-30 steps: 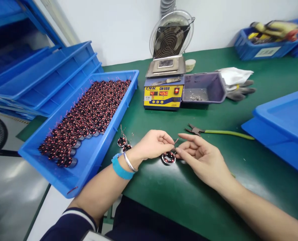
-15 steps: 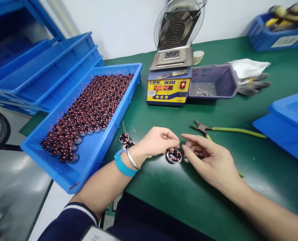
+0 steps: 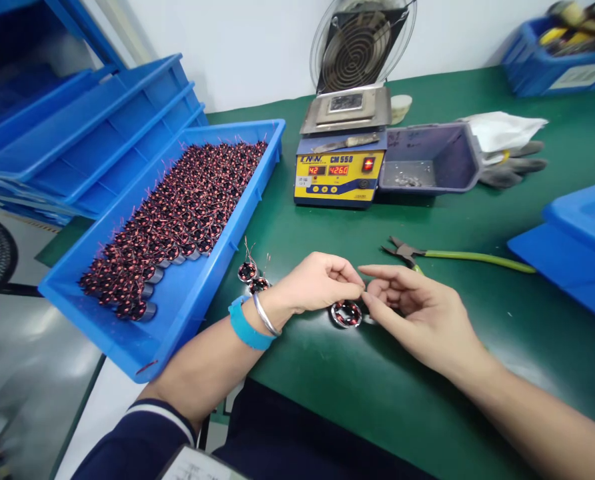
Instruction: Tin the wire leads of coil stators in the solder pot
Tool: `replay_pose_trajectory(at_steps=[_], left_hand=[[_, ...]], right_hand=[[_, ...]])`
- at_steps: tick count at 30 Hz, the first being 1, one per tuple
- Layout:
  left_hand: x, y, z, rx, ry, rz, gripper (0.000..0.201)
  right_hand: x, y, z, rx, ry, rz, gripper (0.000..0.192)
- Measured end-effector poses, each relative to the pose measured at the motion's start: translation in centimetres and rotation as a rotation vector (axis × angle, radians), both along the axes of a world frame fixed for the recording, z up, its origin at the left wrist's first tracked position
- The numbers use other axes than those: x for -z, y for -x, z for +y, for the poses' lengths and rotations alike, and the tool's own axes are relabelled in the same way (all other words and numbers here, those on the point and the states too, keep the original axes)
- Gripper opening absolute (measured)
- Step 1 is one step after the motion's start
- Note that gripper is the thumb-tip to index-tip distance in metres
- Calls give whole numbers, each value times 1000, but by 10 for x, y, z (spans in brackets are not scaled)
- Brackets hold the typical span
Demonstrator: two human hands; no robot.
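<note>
A small ring-shaped wound coil core (image 3: 346,325), black inside with copper windings and a silvery rim, sits on the green bench below my fingertips. My left hand (image 3: 320,283) is closed in a pinch just above it, thumb against bent fingers. From the right, my right hand (image 3: 422,310) meets it: the thumb tip touches the left fingertips, the index finger reaches over, and the other fingers curl in. Whatever lies between the fingertips is hidden. Green-handled cutting pliers (image 3: 477,259) rest jaws-apart behind my right hand. Two similar cores (image 3: 247,271) with upright wire ends stand left of my left hand.
A blue tray (image 3: 187,333) full of wound cores stands at the left. Behind my hands is a yellow-fronted CM 558 heated pot (image 3: 333,177), with a purple bin (image 3: 470,167) beside it. Grey gloves (image 3: 515,170) and blue bins (image 3: 577,220) are at the right.
My fingertips have come together, the left ones moving slightly right to meet the right thumb. The ring core shows slightly farther left. The two numbers on the display have swapped places.
</note>
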State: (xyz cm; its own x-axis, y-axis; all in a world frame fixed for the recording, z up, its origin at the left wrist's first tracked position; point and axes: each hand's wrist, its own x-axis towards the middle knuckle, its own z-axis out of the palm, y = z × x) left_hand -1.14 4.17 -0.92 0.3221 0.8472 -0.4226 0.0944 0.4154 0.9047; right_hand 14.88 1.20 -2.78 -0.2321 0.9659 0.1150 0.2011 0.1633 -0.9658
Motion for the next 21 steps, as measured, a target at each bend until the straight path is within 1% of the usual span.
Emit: replay_pose_trajectory(at_steps=[2, 4, 8, 11, 13, 14, 18, 21], left_hand=[[2, 0, 0, 14, 6, 2, 13], [4, 0, 0, 5, 10, -6, 15], [2, 0, -1, -18, -31, -75, 17], [0, 1, -2, 61, -44, -110, 14], [0, 2, -2, 111, -34, -101, 11], [0, 2, -2, 116, -27, -91, 10], [3, 1, -2, 41, 6, -52, 15], [3, 0, -2, 19, 33, -49, 27]], right_hand=[[-3, 0, -2, 10, -35, -36, 22], [-4, -1, -3, 50, -52, -81, 21], [0, -5, 2, 104, 39, -89, 28], [2, -6, 7, 96, 98, -80, 36], [2, -6, 9, 85, 104, -70, 41], [2, -7, 10, 82, 100, -64, 43], [-3, -17, 12, 69, 93, -75, 54], [-7, -25, 13, 12, 123, -110, 57]])
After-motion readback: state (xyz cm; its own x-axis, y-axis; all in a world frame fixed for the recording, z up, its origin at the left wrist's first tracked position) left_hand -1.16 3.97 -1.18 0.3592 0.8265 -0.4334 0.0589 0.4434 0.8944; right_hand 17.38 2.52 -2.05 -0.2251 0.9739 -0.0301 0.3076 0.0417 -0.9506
